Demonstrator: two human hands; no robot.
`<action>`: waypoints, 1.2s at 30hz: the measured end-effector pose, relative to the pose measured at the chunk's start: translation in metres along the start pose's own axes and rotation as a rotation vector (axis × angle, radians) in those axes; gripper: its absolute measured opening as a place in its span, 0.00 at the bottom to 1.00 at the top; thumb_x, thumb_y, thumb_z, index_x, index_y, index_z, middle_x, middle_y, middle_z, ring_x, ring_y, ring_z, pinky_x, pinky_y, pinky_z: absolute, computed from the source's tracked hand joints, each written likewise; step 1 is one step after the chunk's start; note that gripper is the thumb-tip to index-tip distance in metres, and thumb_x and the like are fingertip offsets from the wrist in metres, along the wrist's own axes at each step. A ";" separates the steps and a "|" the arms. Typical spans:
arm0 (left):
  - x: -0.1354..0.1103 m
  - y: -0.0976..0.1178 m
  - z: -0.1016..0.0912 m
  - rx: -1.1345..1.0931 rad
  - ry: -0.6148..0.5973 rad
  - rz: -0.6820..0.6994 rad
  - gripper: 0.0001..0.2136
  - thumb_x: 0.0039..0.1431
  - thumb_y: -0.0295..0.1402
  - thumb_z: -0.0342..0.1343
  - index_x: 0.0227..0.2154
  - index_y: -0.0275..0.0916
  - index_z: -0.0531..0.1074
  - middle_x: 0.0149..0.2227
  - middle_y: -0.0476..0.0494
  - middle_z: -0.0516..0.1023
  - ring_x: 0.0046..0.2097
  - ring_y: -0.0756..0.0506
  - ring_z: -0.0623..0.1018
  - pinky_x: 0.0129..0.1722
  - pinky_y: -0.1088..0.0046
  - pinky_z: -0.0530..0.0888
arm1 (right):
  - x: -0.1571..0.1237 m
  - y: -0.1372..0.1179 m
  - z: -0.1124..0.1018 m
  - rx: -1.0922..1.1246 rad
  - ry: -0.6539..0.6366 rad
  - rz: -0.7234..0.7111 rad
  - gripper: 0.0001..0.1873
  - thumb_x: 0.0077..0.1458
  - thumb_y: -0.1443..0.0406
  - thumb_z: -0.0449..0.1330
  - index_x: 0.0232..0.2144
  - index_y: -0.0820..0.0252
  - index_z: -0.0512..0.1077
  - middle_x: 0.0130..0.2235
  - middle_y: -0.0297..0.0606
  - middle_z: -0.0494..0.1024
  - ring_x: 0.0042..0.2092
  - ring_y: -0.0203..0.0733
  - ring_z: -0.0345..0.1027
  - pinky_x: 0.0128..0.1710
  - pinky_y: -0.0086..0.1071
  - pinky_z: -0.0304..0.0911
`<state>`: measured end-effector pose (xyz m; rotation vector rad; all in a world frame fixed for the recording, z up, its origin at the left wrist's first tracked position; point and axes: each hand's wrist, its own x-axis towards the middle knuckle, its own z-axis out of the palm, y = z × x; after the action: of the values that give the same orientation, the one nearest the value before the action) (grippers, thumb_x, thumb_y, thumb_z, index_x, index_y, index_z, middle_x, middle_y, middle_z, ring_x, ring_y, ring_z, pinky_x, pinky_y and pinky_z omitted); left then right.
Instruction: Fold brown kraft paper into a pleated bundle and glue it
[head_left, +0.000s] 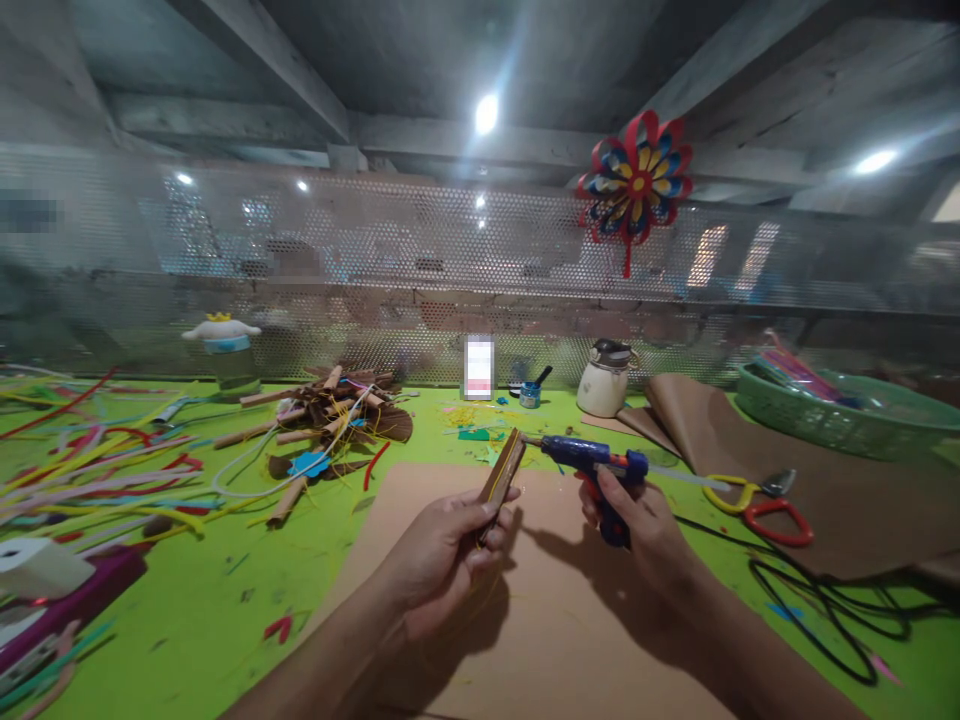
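My left hand [457, 550] is closed around a narrow brown paper roll [504, 472], held tilted with its upper end leaning right. A thin yellow strand runs along the roll's length. In my right hand [637, 515] is a blue hot glue gun [592, 456], gripped by its handle. The gun's nozzle points left and sits at the upper end of the roll; whether it touches cannot be made out. A clear glue stick [679, 474] juts out of the gun's back. Beneath both hands lies a tan board [555, 620].
Brown paper rolls and scraps [337, 415] are heaped at left, beside colourful strips [97, 480]. Scissors [772, 500], a black cord [817, 590], brown paper [817, 500] and a green basket [847, 415] lie right. A cream jug [604, 380] and a phone [479, 368] stand behind.
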<state>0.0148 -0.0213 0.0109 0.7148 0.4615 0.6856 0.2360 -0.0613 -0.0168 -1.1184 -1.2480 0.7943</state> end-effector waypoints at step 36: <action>0.003 0.001 -0.003 0.063 0.034 0.032 0.11 0.53 0.20 0.51 0.40 0.25 0.69 0.25 0.46 0.65 0.24 0.57 0.63 0.17 0.86 0.54 | 0.001 0.005 0.000 0.119 0.038 -0.037 0.17 0.56 0.54 0.53 0.27 0.62 0.67 0.24 0.36 0.67 0.25 0.34 0.57 0.25 0.30 0.53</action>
<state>0.0145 -0.0177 0.0094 0.7722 0.5054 0.7167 0.2370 -0.0589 -0.0214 -1.0074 -1.1709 0.8053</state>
